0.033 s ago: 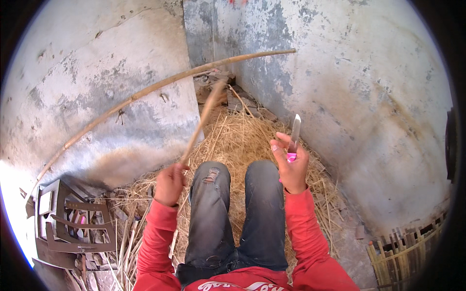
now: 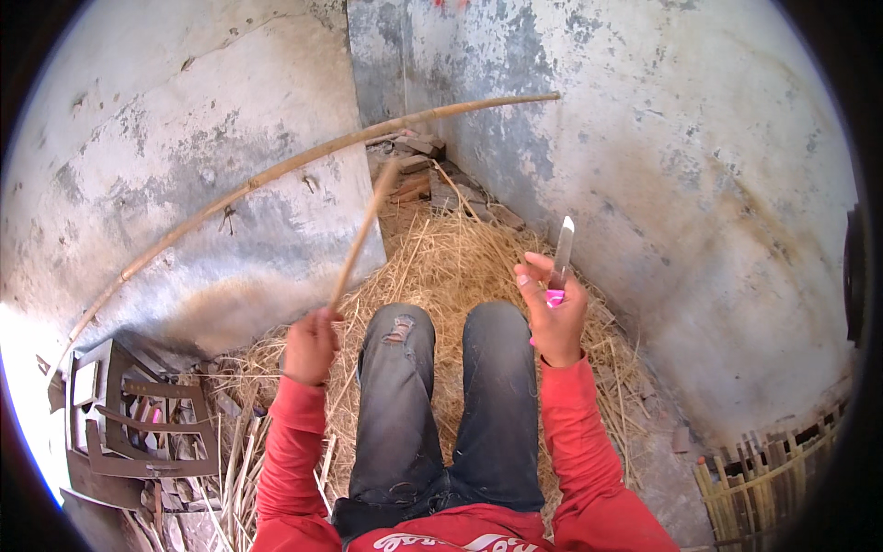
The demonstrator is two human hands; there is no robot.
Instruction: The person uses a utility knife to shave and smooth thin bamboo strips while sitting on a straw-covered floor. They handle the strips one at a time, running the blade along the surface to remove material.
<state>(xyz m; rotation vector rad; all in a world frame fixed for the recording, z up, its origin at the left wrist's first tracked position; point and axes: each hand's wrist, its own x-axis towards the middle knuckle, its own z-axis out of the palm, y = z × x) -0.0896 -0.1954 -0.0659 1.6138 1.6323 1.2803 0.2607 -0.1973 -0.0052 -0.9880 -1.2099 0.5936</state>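
My left hand is shut on the lower end of a thin bamboo stick, which slants up and to the right above my left knee. My right hand is raised over my right knee and grips a small knife by its pink handle, blade pointing up. The two hands are apart, and the knife is not touching the stick. I sit with both legs in grey jeans stretched out over a bed of straw. My sleeves are red.
A long bent bamboo pole leans across the plastered walls. Bricks and rubble lie in the corner ahead. A dark metal frame stands at my left. A woven bamboo basket sits at the lower right.
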